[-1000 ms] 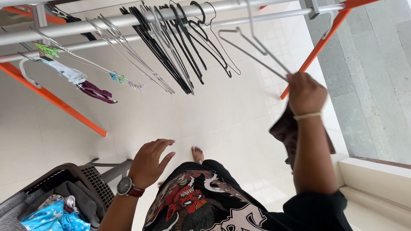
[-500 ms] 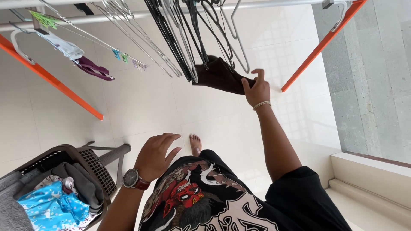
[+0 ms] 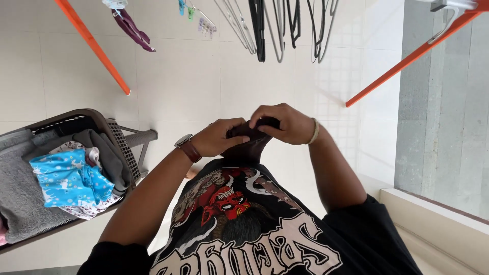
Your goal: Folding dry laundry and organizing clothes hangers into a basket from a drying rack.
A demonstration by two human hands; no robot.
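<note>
Both hands meet at chest height over a dark brown cloth (image 3: 249, 145). Left hand (image 3: 219, 137): fingers curled, pinching the cloth's upper edge. Right hand (image 3: 282, 124): fingers bent down, closed over the same edge, touching the left. Cloth hangs bunched below them. Laundry basket (image 3: 119, 140) with clothes sits to the left

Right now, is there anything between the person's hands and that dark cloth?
Nothing visible. Both the left hand and the right hand already grip the dark cloth directly, held in front of the chest. The hangers hang further off, above, and the laundry basket stands off to the left, both apart from the hands.
</note>
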